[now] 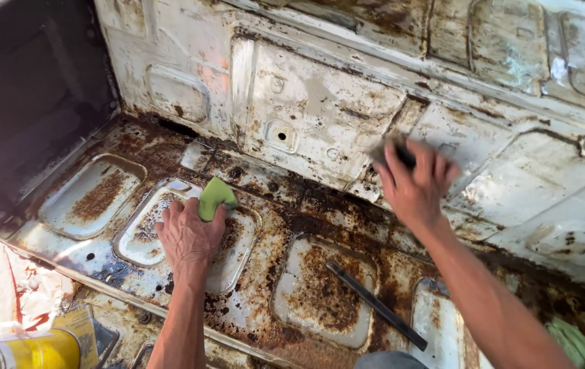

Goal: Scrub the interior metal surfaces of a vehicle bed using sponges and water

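**Rusted metal floor under two hands**

On a corroded white panel floor (320, 301), left hand (188, 236) fingers, pressed together, pinned a green cloth (216, 197) at ten o'clock. Right hand (415, 184) fingers spread over a dark pad (393, 150) at one o'clock. A dark bar (376, 305) lay at five o'clock.

**Count on the rusty metal floor**

Two hands: left hand (188, 236), right hand (415, 184). One green pad (215, 197). One dark pad (393, 152). One black bar (376, 305). One yellow can (29, 350). One green cloth (575, 344). Four pressed panels (90, 195).
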